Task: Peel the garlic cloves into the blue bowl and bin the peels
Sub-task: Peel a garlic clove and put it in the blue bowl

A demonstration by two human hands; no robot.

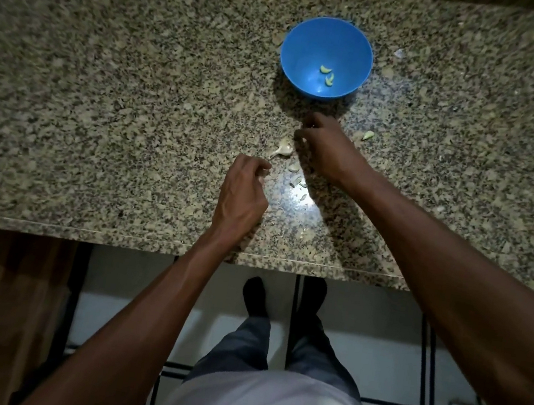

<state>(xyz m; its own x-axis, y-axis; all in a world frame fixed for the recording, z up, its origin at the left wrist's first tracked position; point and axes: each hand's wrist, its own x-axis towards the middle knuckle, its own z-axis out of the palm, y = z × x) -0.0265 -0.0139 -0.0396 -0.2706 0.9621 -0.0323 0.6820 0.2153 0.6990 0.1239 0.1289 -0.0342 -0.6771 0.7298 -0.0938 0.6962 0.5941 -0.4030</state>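
Garlic remnant (283, 150), a papery head stub with stem, lies on the bench (99, 108) just left of the right hand's fingers (303, 135) and just beyond the left hand's fingers (260, 165). Right hand (327, 149): fingers curled downward toward the bench, tips near the stub; whether they pinch anything, cannot tell. Left hand (242, 195): fingers loosely curled, nothing visibly held. Blue bowl (326, 59) stands beyond the right fingertips, apart from them, with two peeled cloves (327, 74) inside. One loose clove (368, 135) lies to the right of the right hand. Peel scraps (296, 180) lie between the two hands, in the glare patch. Judgement: step in hand is picking the next clove; best done by steadying the stub with the left fingers while the right pulls a clove free, then splitting skin at the root end. Peels should be kept in one heap for binning; no bin in view. Room: wide open bench to left and right of both hands; near bench edge (149, 241) sits under the left wrist, so scraps close to it could fall to the floor.
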